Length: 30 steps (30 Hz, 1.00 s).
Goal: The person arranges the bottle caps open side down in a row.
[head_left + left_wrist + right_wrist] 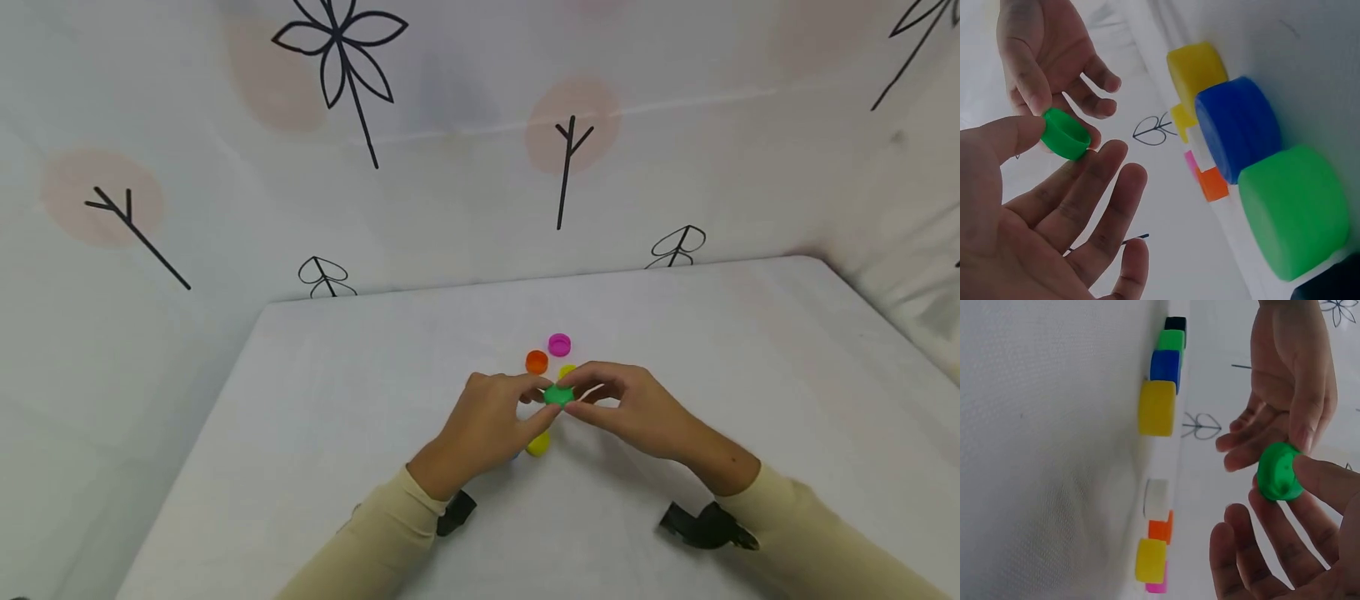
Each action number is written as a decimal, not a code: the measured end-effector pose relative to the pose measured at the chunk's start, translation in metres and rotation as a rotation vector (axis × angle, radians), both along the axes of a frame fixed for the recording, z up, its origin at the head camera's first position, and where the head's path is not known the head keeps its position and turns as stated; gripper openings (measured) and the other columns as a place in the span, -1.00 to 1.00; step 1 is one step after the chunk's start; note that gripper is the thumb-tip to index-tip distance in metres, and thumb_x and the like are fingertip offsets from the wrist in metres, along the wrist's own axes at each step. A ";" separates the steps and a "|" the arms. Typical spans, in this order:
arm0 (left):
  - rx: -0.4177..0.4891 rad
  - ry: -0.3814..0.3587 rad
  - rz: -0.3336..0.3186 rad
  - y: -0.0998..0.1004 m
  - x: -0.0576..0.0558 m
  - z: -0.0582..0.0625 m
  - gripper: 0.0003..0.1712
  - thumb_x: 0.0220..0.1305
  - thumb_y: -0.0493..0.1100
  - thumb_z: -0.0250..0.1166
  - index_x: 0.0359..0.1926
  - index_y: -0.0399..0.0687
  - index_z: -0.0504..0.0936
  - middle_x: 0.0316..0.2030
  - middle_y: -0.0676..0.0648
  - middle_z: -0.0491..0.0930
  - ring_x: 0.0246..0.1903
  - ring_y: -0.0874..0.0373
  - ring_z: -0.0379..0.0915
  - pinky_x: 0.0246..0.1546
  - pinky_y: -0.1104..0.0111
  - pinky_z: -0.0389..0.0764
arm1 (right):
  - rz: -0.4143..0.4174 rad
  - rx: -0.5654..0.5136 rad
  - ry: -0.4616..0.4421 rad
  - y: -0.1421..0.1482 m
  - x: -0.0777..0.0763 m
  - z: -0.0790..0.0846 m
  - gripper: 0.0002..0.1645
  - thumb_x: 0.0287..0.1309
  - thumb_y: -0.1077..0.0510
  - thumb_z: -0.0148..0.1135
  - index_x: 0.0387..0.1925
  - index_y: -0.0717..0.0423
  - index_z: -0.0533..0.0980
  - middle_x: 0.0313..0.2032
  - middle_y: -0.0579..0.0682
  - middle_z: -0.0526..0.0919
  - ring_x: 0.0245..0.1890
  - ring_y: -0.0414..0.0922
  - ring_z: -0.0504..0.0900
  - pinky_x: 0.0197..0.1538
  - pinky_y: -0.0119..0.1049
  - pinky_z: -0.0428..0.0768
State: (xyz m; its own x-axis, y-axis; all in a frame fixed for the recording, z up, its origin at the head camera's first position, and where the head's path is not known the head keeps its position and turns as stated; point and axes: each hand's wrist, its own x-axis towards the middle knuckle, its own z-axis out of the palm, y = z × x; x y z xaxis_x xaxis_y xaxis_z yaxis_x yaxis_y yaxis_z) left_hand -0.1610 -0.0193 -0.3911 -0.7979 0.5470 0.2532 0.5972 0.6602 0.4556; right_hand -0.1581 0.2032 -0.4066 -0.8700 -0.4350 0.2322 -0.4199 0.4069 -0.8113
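A small green bottle cap (558, 395) is held up over the table between both hands. My left hand (491, 417) pinches it from the left with thumb and fingertips. From the right, my right hand (637, 408) pinches the same cap. Its hollow side shows in the right wrist view, facing the right thumb. The remaining fingers of both hands spread loosely below the cap. Nearest beneath the hands lies a yellow cap (537, 442), with a blue cap (1241, 128) and another green cap (1297, 212) in line with it.
Beyond the hands lie an orange cap (536, 362), a pink cap (559, 344), another yellow cap (1151, 560) and a white cap (1157, 499). A black piece (1175, 325) stands at the row's far end. White patterned cloth (450, 208) hangs behind the table (337, 400).
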 end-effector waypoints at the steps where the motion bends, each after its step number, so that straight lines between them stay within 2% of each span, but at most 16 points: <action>1: -0.007 -0.001 0.003 0.001 0.000 -0.001 -0.72 0.34 0.07 0.32 0.00 0.12 0.71 -0.26 0.18 0.77 -0.22 0.24 0.67 -0.11 0.28 0.43 | 0.004 0.006 -0.001 0.001 0.000 -0.001 -0.77 0.25 0.13 0.37 -0.05 -0.06 0.65 -0.11 -0.17 0.73 -0.14 -0.23 0.69 -0.02 -0.31 0.68; 9: -0.070 -0.033 0.034 0.004 0.002 -0.008 -0.71 0.33 0.11 0.33 -0.02 0.16 0.72 -0.18 0.20 0.76 -0.13 0.28 0.67 -0.09 0.26 0.36 | 0.059 0.038 -0.012 0.004 -0.001 -0.006 -0.78 0.27 0.15 0.34 -0.05 -0.05 0.65 -0.11 -0.17 0.73 -0.14 -0.22 0.69 0.00 -0.31 0.67; 16: -0.160 -0.028 0.046 0.005 0.004 -0.011 -0.64 0.31 0.16 0.33 0.02 0.16 0.73 -0.10 0.19 0.75 -0.07 0.25 0.66 -0.10 0.25 0.38 | 0.083 0.089 -0.005 0.006 -0.001 -0.009 -0.77 0.23 0.13 0.38 -0.07 -0.09 0.67 -0.18 -0.24 0.73 -0.19 -0.25 0.69 -0.02 -0.30 0.68; 26: -0.221 0.015 0.057 0.009 0.006 -0.018 -0.67 0.31 0.16 0.34 -0.01 0.18 0.74 -0.13 0.18 0.77 -0.23 0.21 0.61 -0.16 0.27 0.37 | 0.101 0.139 -0.015 0.010 -0.003 -0.015 -0.78 0.20 0.12 0.41 -0.09 -0.09 0.67 -0.22 -0.26 0.73 -0.21 -0.26 0.67 -0.02 -0.31 0.67; 30: -0.252 0.036 0.066 0.009 0.007 -0.020 -0.66 0.27 0.16 0.37 -0.04 0.14 0.75 -0.16 0.14 0.77 -0.24 0.19 0.62 -0.16 0.24 0.40 | 0.119 0.150 -0.011 0.009 -0.004 -0.018 -0.77 0.20 0.13 0.41 -0.09 -0.06 0.67 -0.23 -0.25 0.73 -0.21 -0.27 0.66 -0.01 -0.31 0.66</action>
State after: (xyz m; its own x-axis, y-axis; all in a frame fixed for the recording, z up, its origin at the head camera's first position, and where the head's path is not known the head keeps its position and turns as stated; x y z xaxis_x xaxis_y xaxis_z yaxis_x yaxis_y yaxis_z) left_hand -0.1541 -0.0103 -0.4109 -0.8268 0.5435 0.1448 0.5621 0.7881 0.2510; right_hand -0.1619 0.2118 -0.4242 -0.8126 -0.5638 0.1478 -0.4638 0.4720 -0.7497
